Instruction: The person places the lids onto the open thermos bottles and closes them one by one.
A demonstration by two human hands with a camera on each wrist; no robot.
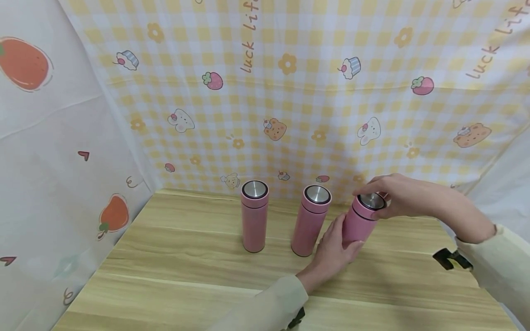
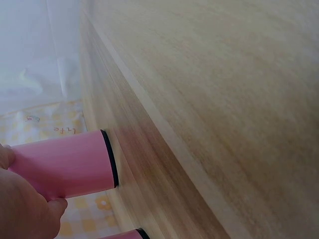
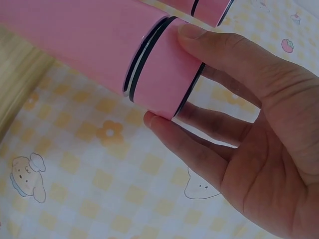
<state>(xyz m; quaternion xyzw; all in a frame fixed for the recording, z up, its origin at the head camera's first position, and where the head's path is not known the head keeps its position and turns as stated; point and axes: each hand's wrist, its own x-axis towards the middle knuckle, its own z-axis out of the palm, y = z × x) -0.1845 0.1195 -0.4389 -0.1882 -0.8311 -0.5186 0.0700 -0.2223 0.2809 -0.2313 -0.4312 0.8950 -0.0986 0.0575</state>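
Three pink thermos bottles with brushed-metal lid tops stand on the wooden table. Around the body of the rightmost thermos (image 1: pixel 355 227) curl the fingers and thumb of my left hand (image 1: pixel 331 250). My right hand (image 1: pixel 399 195) grips that bottle's lid (image 3: pixel 167 69) from above, thumb on one side and fingers on the other. In the right wrist view a thin pale line shows in the dark seam below the lid. The left wrist view shows the bottle's black base edge (image 2: pixel 110 158) at the tabletop. Just left of my left hand is the middle thermos (image 1: pixel 308 227).
The third thermos (image 1: pixel 254 225) stands upright farther left. Behind the bottles hangs a yellow checked cloth (image 1: pixel 298 105) along the back edge of the table (image 1: pixel 186 276). A white printed cloth (image 1: pixel 54 184) hangs at the left side.
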